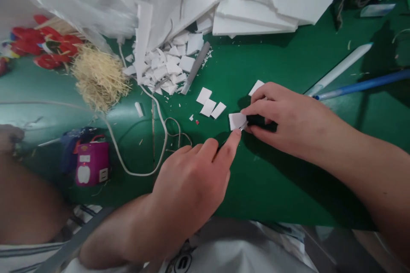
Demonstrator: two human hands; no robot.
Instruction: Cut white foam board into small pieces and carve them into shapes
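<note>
My left hand (pixel 195 175) is closed around a slim tool that looks like a craft knife, mostly hidden in the fist. Its index finger is stretched along the tool, and the tip meets the lower edge of a small white foam piece (pixel 236 121). From the right, my right hand (pixel 282 115) pinches that piece between fingers and thumb, pressing it on the green table (pixel 256 192). A dark patch under its palm cannot be made out. Several cut foam pieces (pixel 208 107) lie just left, and another foam piece (pixel 256 87) shows beyond the right fingers.
A heap of foam scraps (pixel 169 66) with a grey stick (pixel 196 67) lies behind, near stacked foam sheets (pixel 256 13). Leftward are pale straw (pixel 99 76), a white cable (pixel 141 174) and a purple box (pixel 92 163). A blue pen (pixel 361 84) lies right. Another person's arm (pixel 25 192) is at left.
</note>
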